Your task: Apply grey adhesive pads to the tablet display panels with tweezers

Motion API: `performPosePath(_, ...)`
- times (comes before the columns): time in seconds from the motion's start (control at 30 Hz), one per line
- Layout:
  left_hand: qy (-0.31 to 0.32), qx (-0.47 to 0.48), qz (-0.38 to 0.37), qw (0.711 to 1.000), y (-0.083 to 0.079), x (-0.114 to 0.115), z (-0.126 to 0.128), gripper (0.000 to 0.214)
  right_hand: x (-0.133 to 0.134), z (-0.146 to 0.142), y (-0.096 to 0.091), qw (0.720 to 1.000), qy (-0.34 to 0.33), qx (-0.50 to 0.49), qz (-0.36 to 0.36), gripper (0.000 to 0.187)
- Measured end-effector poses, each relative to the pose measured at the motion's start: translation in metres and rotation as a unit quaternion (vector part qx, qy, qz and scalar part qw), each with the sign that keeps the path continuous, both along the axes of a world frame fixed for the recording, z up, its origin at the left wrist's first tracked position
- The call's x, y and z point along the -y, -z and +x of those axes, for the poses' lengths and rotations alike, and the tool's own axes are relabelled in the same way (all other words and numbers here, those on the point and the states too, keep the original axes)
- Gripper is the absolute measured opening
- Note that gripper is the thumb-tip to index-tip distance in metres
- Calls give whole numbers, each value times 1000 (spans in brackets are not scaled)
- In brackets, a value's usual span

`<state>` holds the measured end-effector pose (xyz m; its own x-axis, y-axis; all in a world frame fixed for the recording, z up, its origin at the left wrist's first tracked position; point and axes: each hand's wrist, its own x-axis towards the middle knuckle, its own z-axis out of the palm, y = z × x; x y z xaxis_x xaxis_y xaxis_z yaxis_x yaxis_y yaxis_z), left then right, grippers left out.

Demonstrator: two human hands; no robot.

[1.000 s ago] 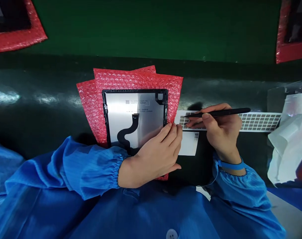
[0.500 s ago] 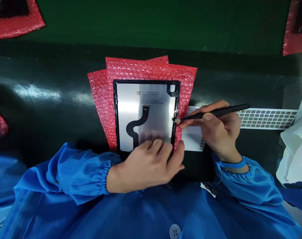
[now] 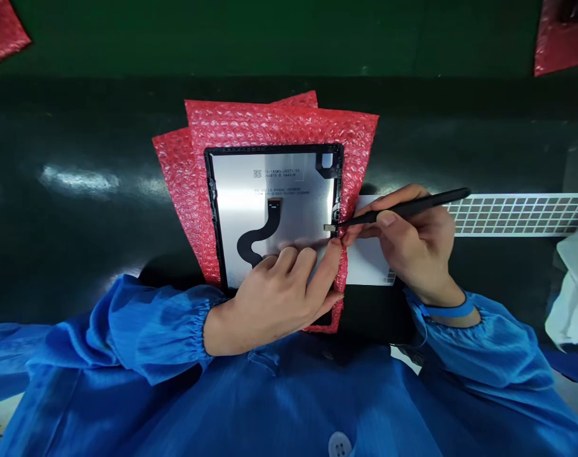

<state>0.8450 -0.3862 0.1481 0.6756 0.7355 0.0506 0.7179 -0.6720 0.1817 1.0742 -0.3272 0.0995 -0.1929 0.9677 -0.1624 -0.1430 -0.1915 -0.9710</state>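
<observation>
A tablet screen, silver back upward in a black frame, lies on red bubble wrap. A black ribbon cable curves over its back. My right hand is closed round black tweezers, whose tip meets a small pale rectangular piece at the frame's right edge. Whether the tweezers grip that piece is unclear. My left hand lies over the lower screen with fingers stretched; its index fingertip touches the right edge just below the piece. The hand hides the screen's lower part.
A white sheet with a grid of small rectangles lies to the right, running beneath my right hand. Crumpled white material is at the far right. More red bubble wrap shows at the upper left, and another red wrap at the upper right.
My left hand has shifted upward, its index finger moving to the frame edge by the tweezers' tip. The small pale piece now sits slightly farther in over the frame. The view has shifted a little.
</observation>
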Motion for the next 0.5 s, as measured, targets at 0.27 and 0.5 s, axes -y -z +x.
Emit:
performPosePath(0.27, -3, -4, 5, 1000, 0, -1, 0, 59, 2, 1, -1, 1000, -4, 15, -22, 20)
performPosePath(0.5, -9, 4, 11, 1000, 1, -2, 1, 63, 2, 2, 0, 1000, -3, 7, -26, 14)
